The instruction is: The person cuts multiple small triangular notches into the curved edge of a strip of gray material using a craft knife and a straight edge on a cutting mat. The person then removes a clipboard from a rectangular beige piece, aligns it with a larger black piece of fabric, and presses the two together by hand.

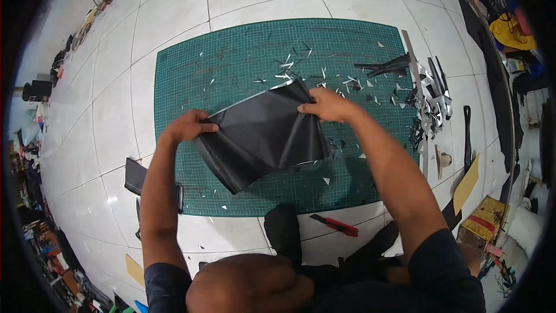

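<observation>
Left hand (188, 126) and right hand (329, 106) each almost closed, pinching black sheet (255, 130) near upper corners over green mat (185, 69); pulling evenly, not hard, likely helping smooth creases.

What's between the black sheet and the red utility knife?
Head view: past the black sheet, green cutting mat with a white triangular scrap, then white floor tile.

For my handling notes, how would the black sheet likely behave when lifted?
The black sheet looks floppy: it creases and bends between the left hand and right hand. It's probably light, pinched just near its upper corners. Its curved lower edge may curl further.
</observation>
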Available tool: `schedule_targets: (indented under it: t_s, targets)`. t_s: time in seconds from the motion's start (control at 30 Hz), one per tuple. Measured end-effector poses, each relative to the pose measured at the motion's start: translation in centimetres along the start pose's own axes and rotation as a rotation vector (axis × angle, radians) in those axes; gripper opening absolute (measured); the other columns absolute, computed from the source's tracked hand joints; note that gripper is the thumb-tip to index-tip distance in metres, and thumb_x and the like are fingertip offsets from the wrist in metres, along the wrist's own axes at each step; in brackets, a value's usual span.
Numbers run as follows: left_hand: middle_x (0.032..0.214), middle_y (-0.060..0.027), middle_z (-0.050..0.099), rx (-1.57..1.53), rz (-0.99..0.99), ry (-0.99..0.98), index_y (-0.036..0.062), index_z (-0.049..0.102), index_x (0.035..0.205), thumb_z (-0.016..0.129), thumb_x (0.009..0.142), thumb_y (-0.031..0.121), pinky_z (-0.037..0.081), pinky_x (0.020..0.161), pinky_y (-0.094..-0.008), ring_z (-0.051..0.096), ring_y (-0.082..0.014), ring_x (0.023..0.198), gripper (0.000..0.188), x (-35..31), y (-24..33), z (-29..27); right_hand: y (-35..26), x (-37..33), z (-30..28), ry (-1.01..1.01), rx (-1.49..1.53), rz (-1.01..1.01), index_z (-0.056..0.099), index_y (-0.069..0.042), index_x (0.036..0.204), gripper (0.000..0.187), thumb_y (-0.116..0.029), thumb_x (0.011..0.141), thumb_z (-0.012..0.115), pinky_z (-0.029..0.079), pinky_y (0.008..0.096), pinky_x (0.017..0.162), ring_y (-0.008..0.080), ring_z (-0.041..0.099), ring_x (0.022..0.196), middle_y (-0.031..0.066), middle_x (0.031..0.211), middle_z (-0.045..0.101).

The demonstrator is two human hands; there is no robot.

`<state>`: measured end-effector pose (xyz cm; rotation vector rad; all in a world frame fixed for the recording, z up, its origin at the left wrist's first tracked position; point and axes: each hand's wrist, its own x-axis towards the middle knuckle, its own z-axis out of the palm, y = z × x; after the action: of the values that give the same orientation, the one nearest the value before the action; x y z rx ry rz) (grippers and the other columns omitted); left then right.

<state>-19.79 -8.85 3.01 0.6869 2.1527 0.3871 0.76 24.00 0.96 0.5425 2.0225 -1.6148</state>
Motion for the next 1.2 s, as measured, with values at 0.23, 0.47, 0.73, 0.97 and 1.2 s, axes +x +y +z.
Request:
schedule_targets:
  t_s: [0.23, 0.47, 0.73, 0.97, 1.2]
  targets:
    - [0.075, -0.0097, 0.064, 0.036, 0.030, -0.086, -0.0020, 0.068, 0.090, 0.073, 0.084, 0.028, 0.046, 0.067, -0.0374, 0.057, -0.0190, 0.070, 0.031, 3.1, 0.5, 2.2, 2.1, 1.9, 0.6, 0.266, -0.380, -0.024, 0.057, 0.005, 0.115, 0.046, -0.027, 0.085, 0.069, 0.050, 0.0446, 0.090, 0.0394, 0.064, 0.102, 0.0256, 0.107, 0.066]
    - [0.084, -0.0137, 0.070, 0.016, 0.039, -0.064, -0.0021, 0.070, 0.099, 0.072, 0.084, 0.026, 0.050, 0.074, -0.0370, 0.066, -0.0234, 0.077, 0.032, 2.9, -0.3, 2.3, 2.0, 1.0, 4.2, 0.551, -0.433, -0.069, 0.048, 0.003, 0.126, 0.053, -0.026, 0.086, 0.067, 0.050, 0.0467, 0.091, 0.0416, 0.061, 0.107, 0.0266, 0.112, 0.062]
    - [0.078, -0.0118, 0.067, 0.062, 0.006, -0.052, -0.0017, 0.069, 0.091, 0.074, 0.083, 0.028, 0.048, 0.068, -0.0360, 0.062, -0.0202, 0.072, 0.031, 2.7, 0.3, 2.1, -1.1, -1.0, 5.8, 0.629, -0.681, -0.436, 0.049, -0.003, 0.133, 0.057, -0.031, 0.087, 0.067, 0.039, 0.0470, 0.106, 0.0367, 0.047, 0.128, 0.0188, 0.136, 0.048]
    - [0.073, -0.0085, 0.064, -0.022, 0.070, -0.070, -0.0012, 0.067, 0.088, 0.074, 0.083, 0.028, 0.045, 0.065, -0.0356, 0.058, -0.0181, 0.069, 0.030, 3.1, -0.4, 2.3, 3.0, 1.7, 12.1, 0.411, -1.001, -0.593, 0.037, -0.018, 0.149, 0.066, -0.051, 0.094, 0.052, 0.011, 0.0579, 0.118, 0.0360, 0.019, 0.146, 0.0140, 0.155, 0.029]
    - [0.093, -0.0148, 0.066, 0.051, 0.014, 0.096, -0.0008, 0.064, 0.106, 0.073, 0.083, 0.029, 0.050, 0.078, -0.0389, 0.064, -0.0264, 0.087, 0.039, 1.5, 0.9, 2.0, 4.2, 2.3, 12.4, 0.397, -0.942, -0.510, 0.031, -0.024, 0.152, 0.068, -0.058, 0.094, 0.044, 0.000, 0.0561, 0.119, 0.0340, 0.007, 0.149, 0.0102, 0.161, 0.017]
